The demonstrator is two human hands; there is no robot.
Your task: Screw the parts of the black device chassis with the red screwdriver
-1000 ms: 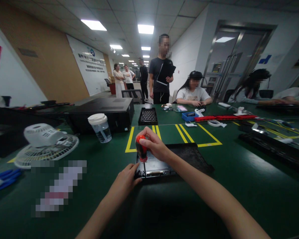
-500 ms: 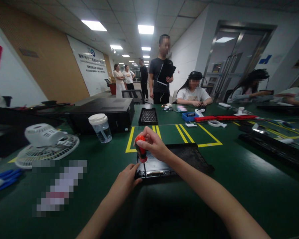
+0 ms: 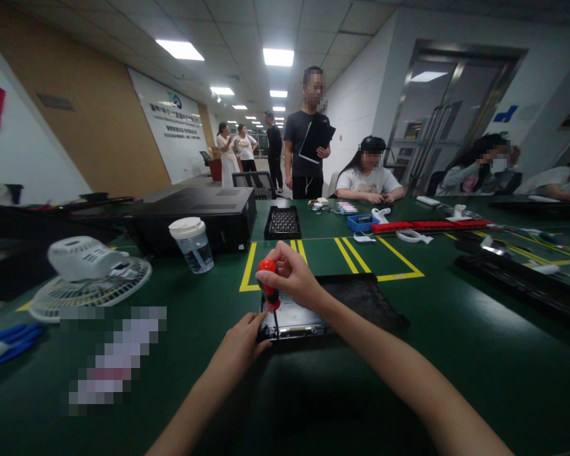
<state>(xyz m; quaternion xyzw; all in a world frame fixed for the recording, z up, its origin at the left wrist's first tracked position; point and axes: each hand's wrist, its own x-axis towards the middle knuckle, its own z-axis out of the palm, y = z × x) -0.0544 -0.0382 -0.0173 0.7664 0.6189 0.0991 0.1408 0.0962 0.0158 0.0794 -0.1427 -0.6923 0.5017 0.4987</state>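
My right hand (image 3: pixel 292 273) is closed around a screwdriver (image 3: pixel 268 286) with a red and black handle, held upright with its tip down on the near left corner of a flat black device (image 3: pixel 297 322). The device lies on a dark mat (image 3: pixel 365 297) on the green table (image 3: pixel 456 354). My left hand (image 3: pixel 241 345) rests against the device's near left corner, fingers curled at its edge beside the screwdriver shaft.
A white fan (image 3: pixel 88 272) lies at the left, a lidded clear cup (image 3: pixel 192 244) and a black box (image 3: pixel 194 218) behind it. A black parts tray (image 3: pixel 282 222), a blue bin (image 3: pixel 361 221) and red strips (image 3: pixel 427 224) sit farther back. People sit and stand beyond the table.
Nearly nothing has moved; my right hand has shifted its fingers slightly on the screwdriver handle. A seated person at the far right has raised their head.
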